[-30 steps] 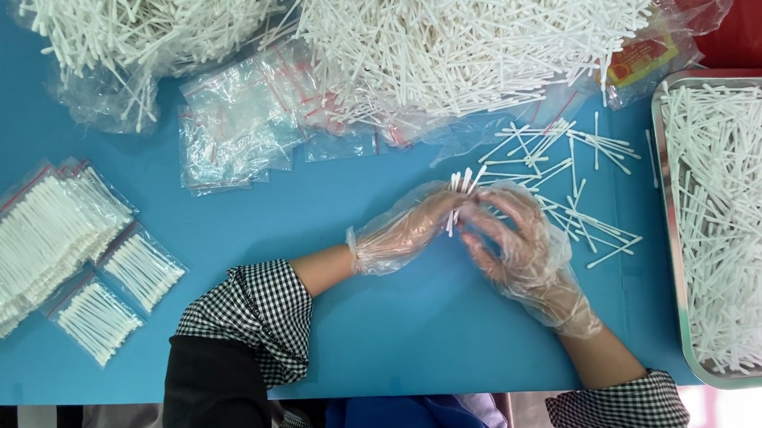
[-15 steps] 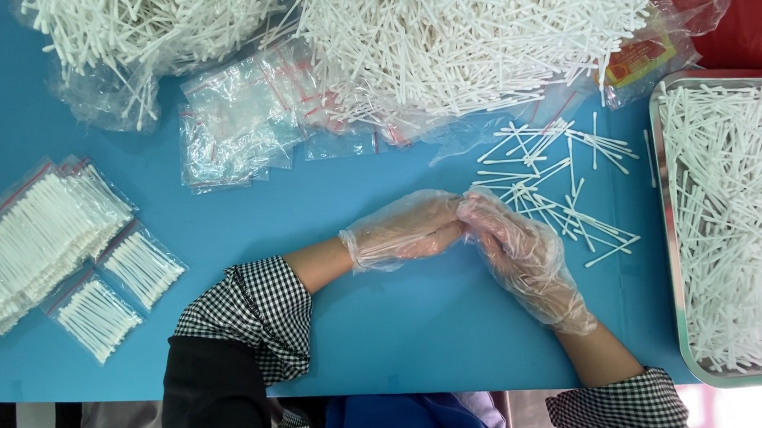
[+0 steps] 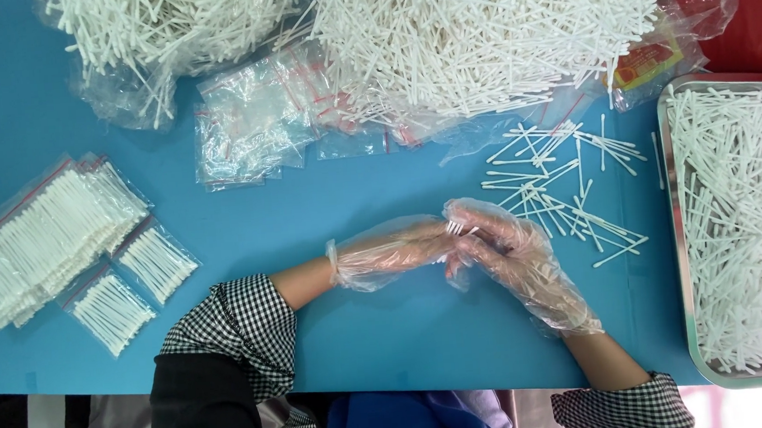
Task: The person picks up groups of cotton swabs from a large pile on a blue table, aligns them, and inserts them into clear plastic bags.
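Light: bright, even, overhead lighting is falling.
Shadows: faint ones are lying under the gloved hands (image 3: pixel 457 253).
Focus: staying sharp throughout.

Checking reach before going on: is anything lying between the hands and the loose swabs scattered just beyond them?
Nothing visible. The left hand and right hand meet over bare blue table, and the loose swabs begin right beyond the right hand's fingertips.

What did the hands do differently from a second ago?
The left hand and right hand drew back from the loose swabs toward the body and closed together around a small bunch of swabs, whose tips now barely show. The tray, piles and filled bags stayed put.
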